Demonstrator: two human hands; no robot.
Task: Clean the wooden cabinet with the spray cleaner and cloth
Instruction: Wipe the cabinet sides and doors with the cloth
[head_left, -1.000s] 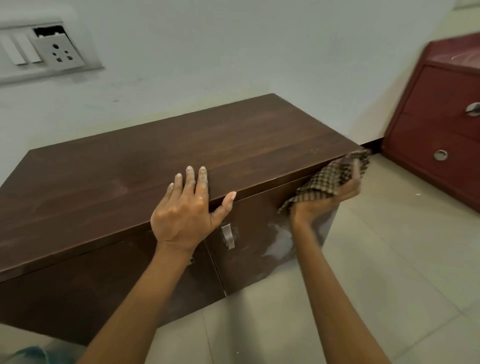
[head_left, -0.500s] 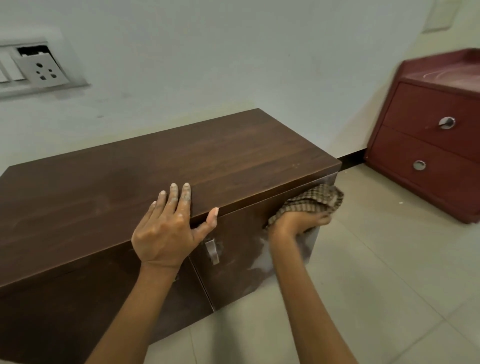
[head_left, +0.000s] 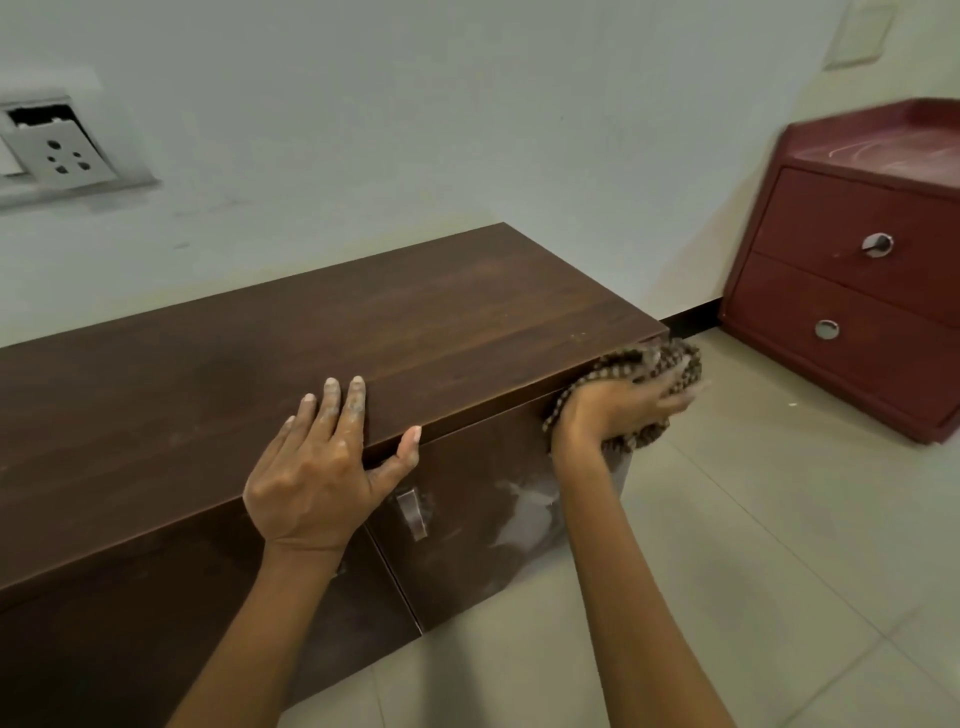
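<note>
Head view puts the wooden cabinet (head_left: 322, 353) low against the far wall, its long dark top running from the left edge to a corner at the right, with two doors facing us below. We hold the checked cloth (head_left: 652, 364) bunched against the cabinet's right front corner, just under the top's edge, because that corner and the upper strip of the right door (head_left: 483, 509) seem to be the patch in hand. Our right hand (head_left: 618, 405) is clenched around the cloth, fingers curled over it and blurred at the tips, so we judge it is mid-rub. Pale smears (head_left: 524, 512) show lower on that door, near the small metal handle (head_left: 413, 512); we take them for cleaner or dust not yet wiped, which would explain working this door.

Our left hand (head_left: 317, 467) lies flat and spread on the top near its front edge, thumb hooked over the lip, holding nothing. We read it as a brace: it steadies us while the other arm presses sideways. Whitish residue marks its fingers.

No spray cleaner is in view, so we cannot say where it stands.

Farther out, a red drawer unit (head_left: 852, 291) sits on the tiled floor (head_left: 727, 571) at the right, well apart from the cabinet, and a wall socket (head_left: 57, 156) is at far left.
</note>
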